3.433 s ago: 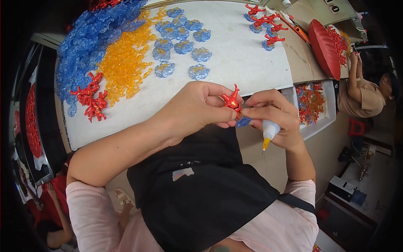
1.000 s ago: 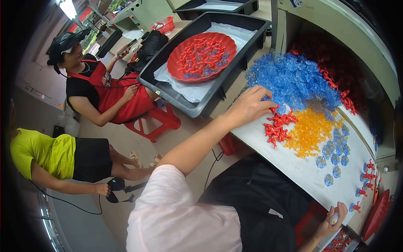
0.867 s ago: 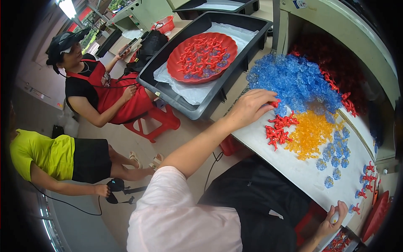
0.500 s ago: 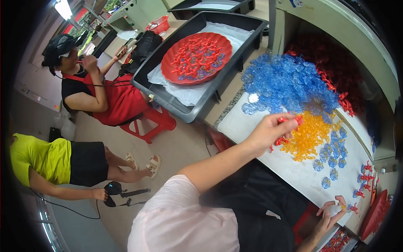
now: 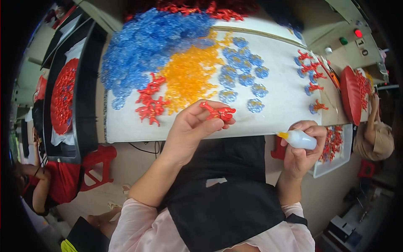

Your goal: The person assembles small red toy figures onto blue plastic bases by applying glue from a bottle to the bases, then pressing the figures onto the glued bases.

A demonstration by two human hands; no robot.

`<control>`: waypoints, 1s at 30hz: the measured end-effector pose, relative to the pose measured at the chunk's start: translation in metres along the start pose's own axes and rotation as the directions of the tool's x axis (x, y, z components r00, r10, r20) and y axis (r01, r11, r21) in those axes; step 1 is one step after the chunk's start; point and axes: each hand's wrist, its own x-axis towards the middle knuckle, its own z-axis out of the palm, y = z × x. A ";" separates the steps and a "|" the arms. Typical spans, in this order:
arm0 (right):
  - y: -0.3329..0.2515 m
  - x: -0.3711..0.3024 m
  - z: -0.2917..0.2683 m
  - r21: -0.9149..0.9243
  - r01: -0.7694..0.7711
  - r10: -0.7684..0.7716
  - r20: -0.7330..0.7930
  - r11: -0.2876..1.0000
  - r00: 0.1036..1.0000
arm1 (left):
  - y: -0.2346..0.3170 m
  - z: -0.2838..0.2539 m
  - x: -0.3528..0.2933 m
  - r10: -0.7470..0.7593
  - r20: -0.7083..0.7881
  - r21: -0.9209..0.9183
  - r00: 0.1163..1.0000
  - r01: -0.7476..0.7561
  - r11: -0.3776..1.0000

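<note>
My left hand [image 5: 191, 128], over the front edge of the white worktop [image 5: 260, 126], pinches a small red plastic figure [image 5: 218, 112] with branching limbs. More of these may be hidden in the palm. My right hand [image 5: 304, 157] is wrapped round a squeeze bottle [image 5: 302, 140] of pale liquid, whose yellow nozzle [image 5: 283, 135] points left toward the red figure. Just beyond my left hand lie a small pile of red figures [image 5: 152, 103] and a heap of amber plastic pieces [image 5: 189, 69]. Several blue flower-shaped pieces [image 5: 245, 79] with yellowish centres lie farther right.
A large heap of clear blue pieces [image 5: 138, 50] fills the back left. Red figures joined to blue pieces [image 5: 312, 88] line the right side, near a red dish [image 5: 349, 94]. A white bin [image 5: 331, 161] stands low right; a black tray [image 5: 90, 84] is left. Other people sit nearby.
My view has swung right to face the worktop. My left hand has come from the red pile to the front edge with a red figure; the bottle in my right hand now points left.
</note>
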 end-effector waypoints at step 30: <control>-0.016 -0.005 0.012 -0.247 0.348 -0.278 0.279 0.904 0.919 | -0.011 0.017 -0.003 -0.028 -0.052 0.184 0.998 0.037 0.982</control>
